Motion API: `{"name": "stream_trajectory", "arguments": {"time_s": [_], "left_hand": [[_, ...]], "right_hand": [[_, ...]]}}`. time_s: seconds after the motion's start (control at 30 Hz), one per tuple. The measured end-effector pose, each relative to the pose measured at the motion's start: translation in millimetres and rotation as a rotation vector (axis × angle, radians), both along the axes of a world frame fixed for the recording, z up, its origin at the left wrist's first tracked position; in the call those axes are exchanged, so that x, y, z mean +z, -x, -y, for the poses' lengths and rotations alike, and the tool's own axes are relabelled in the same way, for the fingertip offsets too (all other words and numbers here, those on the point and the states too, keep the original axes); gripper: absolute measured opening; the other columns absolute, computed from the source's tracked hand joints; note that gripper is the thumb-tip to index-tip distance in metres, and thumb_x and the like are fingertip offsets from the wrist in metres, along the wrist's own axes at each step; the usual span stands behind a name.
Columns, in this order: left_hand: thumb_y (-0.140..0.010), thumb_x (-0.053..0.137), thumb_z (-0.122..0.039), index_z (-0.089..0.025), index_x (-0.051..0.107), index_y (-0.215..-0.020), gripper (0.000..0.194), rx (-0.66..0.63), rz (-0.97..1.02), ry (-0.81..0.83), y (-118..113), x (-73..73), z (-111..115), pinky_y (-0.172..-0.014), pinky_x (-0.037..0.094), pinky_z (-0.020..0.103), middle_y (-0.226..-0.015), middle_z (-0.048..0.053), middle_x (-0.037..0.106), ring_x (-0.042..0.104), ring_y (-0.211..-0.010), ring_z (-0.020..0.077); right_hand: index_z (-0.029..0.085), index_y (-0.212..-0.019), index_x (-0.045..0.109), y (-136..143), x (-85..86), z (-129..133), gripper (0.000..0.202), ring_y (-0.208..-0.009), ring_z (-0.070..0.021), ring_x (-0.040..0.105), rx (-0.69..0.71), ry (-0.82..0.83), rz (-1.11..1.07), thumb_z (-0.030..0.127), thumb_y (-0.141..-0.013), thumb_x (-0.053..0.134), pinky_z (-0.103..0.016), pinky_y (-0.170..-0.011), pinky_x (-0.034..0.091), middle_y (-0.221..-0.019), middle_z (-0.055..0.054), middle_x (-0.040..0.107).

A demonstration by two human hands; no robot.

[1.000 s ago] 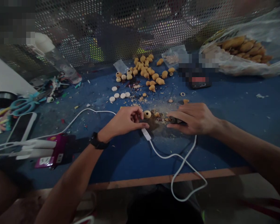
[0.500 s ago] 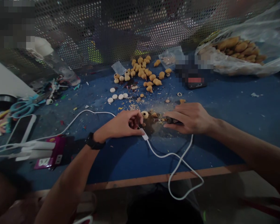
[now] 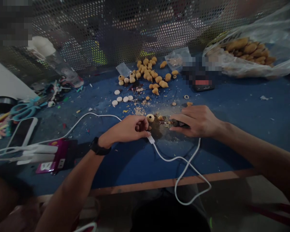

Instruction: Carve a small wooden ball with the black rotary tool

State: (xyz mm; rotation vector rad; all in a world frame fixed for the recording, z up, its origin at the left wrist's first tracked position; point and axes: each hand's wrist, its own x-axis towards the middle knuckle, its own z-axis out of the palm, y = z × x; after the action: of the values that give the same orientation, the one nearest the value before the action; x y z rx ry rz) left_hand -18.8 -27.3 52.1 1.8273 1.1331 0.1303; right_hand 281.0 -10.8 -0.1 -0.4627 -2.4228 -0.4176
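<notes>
My left hand (image 3: 136,128), with a dark band on the wrist, pinches a small white in-line piece (image 3: 151,139) of a white cable (image 3: 175,159) between thumb and fingers. My right hand (image 3: 199,121) is wrapped round a dark rotary tool (image 3: 180,123), its thin metal tip pointing left. The cable loops over the table edge and rises to my right hand. Between the hands stands a pale hollowed gourd (image 3: 150,118) with a dark round hole on top. Small gourd pieces (image 3: 160,118) and shavings lie by the tool tip.
Several small gourds (image 3: 145,69) and white discs (image 3: 119,99) lie behind my hands. A plastic bag of gourds (image 3: 251,51) and a phone (image 3: 203,84) are at the back right. On the left are scissors (image 3: 24,111), a phone (image 3: 23,132) and a magenta power bank (image 3: 54,158).
Both hands hold nearly the same places. My left fingers have curled in a little closer over the white in-line piece, and the view has shifted slightly.
</notes>
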Motion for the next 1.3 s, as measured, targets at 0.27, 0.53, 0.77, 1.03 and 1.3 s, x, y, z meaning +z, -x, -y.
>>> {"name": "stream_trajectory", "arguments": {"time_s": [0.27,0.53,0.77,1.03,1.3], "left_hand": [[-0.086,0.077,-0.041,-0.021,0.057,-0.083,0.029,-0.008,0.031,-0.014,0.4,0.6,0.7,-0.063,0.044,0.028,-0.076,0.000,0.061,0.053,-0.065,0.0121],[-0.083,0.078,-0.034,-0.020,0.057,-0.081,0.025,-0.020,0.037,0.016,2.4,-0.2,-2.1,-0.062,0.046,0.027,-0.073,-0.001,0.060,0.055,-0.064,0.0118],[-0.086,0.076,-0.034,-0.021,0.057,-0.082,0.023,-0.030,0.018,0.009,1.4,2.7,-0.2,-0.061,0.047,0.027,-0.072,-0.001,0.060,0.054,-0.062,0.0119],[-0.086,0.076,-0.035,-0.022,0.056,-0.082,0.025,-0.017,0.009,0.011,0.6,2.7,-0.3,-0.062,0.047,0.028,-0.073,-0.001,0.061,0.055,-0.063,0.0125],[-0.086,0.075,-0.036,-0.021,0.056,-0.083,0.024,-0.017,0.012,-0.004,-0.6,2.0,1.1,-0.062,0.048,0.029,-0.073,0.000,0.061,0.055,-0.063,0.0127]], "right_hand": [[0.018,-0.105,0.071,0.3,-0.1,0.8,0.026,-0.064,-0.0176,0.062,-0.010,0.009,0.002,0.043,-0.104,0.065,-0.031,-0.061,0.044,-0.074,-0.003,0.070],[0.021,-0.105,0.071,-0.6,-0.4,1.5,0.026,-0.064,-0.0187,0.063,-0.032,-0.003,0.031,0.046,-0.105,0.062,-0.033,-0.060,0.046,-0.074,-0.003,0.071],[0.019,-0.104,0.070,-1.3,-1.4,0.8,0.031,-0.065,-0.0176,0.065,-0.036,-0.030,0.034,0.049,-0.105,0.063,-0.031,-0.060,0.047,-0.075,-0.003,0.072],[0.021,-0.105,0.071,-0.1,-0.2,1.1,0.027,-0.066,-0.0185,0.064,-0.033,0.006,0.028,0.047,-0.105,0.062,-0.032,-0.061,0.047,-0.076,-0.003,0.072],[0.020,-0.103,0.070,0.1,1.2,1.4,0.028,-0.063,-0.0180,0.063,-0.026,-0.010,0.035,0.047,-0.105,0.063,-0.032,-0.059,0.045,-0.074,-0.002,0.071]]}}
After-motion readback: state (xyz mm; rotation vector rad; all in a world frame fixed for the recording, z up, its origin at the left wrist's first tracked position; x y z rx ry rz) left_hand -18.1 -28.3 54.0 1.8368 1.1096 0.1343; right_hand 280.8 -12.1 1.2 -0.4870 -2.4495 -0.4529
